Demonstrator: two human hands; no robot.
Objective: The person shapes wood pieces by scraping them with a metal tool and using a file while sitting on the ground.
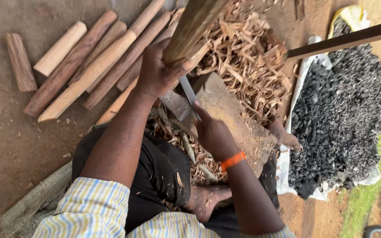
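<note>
Wooden pole (190, 26), thick and greenish-brown, rises steeply out of the top edge of the view and stands with its lower end on a worn chopping block (230, 119). The left hand (157, 70) is wrapped tight around the pole low down, fingers curled fully about it and thumb pressed across the front. The right hand (212, 132), with an orange band (233, 160) at the wrist, is clenched on the handle of a flat metal blade (189, 94); the blade runs up from that fist toward the foot of the pole, and whether its edge touches the wood I cannot tell.

Behind the block lies a loose heap of pale wood shavings (243, 57), and more chips are scattered over the person's lap and by the bare foot (206, 198). To the left, on the bare earth, a row of cut wooden billets (93, 66) lies side by side, some barked and some peeled pale, with one short piece (20, 61) well apart from them. On the right a white sack (283, 172) is spread open on the ground and holds a wide mound of black charcoal (340, 114), which covers nearly all of it. A dark bar (345, 39) crosses above the charcoal, and a rough log (31, 202) lies beside the person's knee
</note>
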